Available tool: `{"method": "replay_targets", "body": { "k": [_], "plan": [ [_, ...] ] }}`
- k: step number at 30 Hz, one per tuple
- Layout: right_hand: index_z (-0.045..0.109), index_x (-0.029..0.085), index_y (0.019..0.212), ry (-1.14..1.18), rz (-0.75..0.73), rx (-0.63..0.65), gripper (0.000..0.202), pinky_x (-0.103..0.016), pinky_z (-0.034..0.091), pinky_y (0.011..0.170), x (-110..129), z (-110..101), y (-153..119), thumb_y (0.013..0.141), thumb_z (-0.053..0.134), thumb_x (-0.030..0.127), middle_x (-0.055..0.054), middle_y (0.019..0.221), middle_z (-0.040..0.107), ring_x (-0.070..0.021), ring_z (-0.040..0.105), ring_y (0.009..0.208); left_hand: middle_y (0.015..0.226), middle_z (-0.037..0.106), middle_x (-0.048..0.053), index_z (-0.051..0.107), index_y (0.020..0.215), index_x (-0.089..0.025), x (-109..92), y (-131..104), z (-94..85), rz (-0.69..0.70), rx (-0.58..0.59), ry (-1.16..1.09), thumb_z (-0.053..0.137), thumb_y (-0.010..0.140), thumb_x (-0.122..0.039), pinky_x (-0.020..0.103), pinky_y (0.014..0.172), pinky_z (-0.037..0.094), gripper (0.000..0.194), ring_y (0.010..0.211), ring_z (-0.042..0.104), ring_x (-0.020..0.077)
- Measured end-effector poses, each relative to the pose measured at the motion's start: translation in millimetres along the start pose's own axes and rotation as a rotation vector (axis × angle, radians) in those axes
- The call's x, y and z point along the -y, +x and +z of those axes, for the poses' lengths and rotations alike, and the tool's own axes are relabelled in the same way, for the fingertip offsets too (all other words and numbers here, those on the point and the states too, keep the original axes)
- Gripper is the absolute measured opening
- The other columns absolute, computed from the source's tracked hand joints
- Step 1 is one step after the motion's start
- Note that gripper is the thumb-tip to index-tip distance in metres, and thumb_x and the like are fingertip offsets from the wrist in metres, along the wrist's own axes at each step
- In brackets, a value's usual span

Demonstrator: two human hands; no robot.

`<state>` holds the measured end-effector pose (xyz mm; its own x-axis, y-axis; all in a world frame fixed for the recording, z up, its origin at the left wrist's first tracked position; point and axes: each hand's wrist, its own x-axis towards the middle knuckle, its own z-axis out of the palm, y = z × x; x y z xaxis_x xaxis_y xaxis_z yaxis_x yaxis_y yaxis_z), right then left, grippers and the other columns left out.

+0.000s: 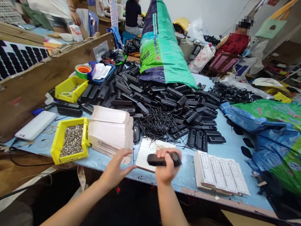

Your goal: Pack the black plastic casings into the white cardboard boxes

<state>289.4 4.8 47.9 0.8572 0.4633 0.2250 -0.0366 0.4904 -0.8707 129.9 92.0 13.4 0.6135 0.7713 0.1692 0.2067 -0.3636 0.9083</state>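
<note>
My right hand (167,170) is closed round a long black plastic case (157,160), held just above a white board (145,150) at the table's front edge. My left hand (117,169) has its thumb and fingers apart, with nothing seen between them. Its fingertips are at the near right corner of a stack of folded pale cards (108,127); whether they touch it I cannot tell. Beyond the board lies a tangle of thin black ties (158,123). Behind that spreads a large heap of similar black cases (170,97).
A yellow bin (57,144) of small metal parts and a white power bank (35,125) stand left. Printed cards (222,173) are stacked right. A second yellow bin (63,88), a big green sack (173,56) and a blue-green bag (284,140) surround the heap. Several people work beyond.
</note>
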Motion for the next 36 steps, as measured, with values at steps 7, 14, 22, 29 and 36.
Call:
{"method": "replay_targets", "body": {
  "k": [7,14,22,29,36],
  "plan": [
    [0.055,0.018,0.077,-0.477,0.134,0.080,0.021,-0.034,0.049,0.060,-45,-67,34,0.073,0.057,0.038,0.001,0.058,0.054,-0.0168,0.055,0.056,0.121,0.058,0.014,0.056,0.117,-0.022,68,12,-77.5,0.324,0.177,0.878,0.059,0.083,-0.026,0.047,0.098,0.037,0.034,0.114,0.052,0.0300],
    [0.055,0.017,0.106,-0.853,-0.225,-0.106,0.039,-0.046,0.037,0.100,-35,-68,30,0.075,0.066,0.037,-0.013,0.115,0.054,-0.0267,0.049,0.114,0.087,0.062,0.010,0.062,0.082,-0.018,5,34,-95.4,0.285,0.624,0.776,0.051,0.077,-0.011,0.042,0.086,0.043,0.015,0.088,0.058,0.0269],
    [0.053,0.021,0.127,-0.818,-0.636,0.829,0.045,-0.044,0.040,0.097,25,20,-35,0.084,0.063,0.027,-0.011,0.118,0.056,-0.0254,0.049,0.111,0.122,0.057,0.011,0.047,0.127,-0.017,-39,-6,-61.9,-0.119,0.655,-0.115,0.045,0.087,-0.036,0.044,0.103,0.038,0.044,0.117,0.049,0.0282],
    [0.060,0.019,0.077,-0.886,-0.246,1.003,0.011,-0.036,0.041,0.086,22,8,-34,0.081,0.068,0.026,-0.004,0.098,0.058,-0.0194,0.050,0.096,0.108,0.061,0.006,0.014,0.140,-0.025,-15,-24,-48.4,-0.329,0.566,-0.132,0.084,0.054,-0.035,0.043,0.093,0.043,0.112,0.097,0.059,0.0244],
    [0.061,0.020,0.078,-0.465,0.056,0.739,0.016,-0.033,0.044,0.080,10,3,-22,0.087,0.060,0.034,-0.003,0.090,0.058,-0.0170,0.054,0.086,0.123,0.057,0.013,0.029,0.138,-0.025,-32,-5,-61.0,-0.045,0.497,0.126,0.067,0.077,-0.037,0.041,0.096,0.042,0.073,0.108,0.057,0.0262]
  ]
}}
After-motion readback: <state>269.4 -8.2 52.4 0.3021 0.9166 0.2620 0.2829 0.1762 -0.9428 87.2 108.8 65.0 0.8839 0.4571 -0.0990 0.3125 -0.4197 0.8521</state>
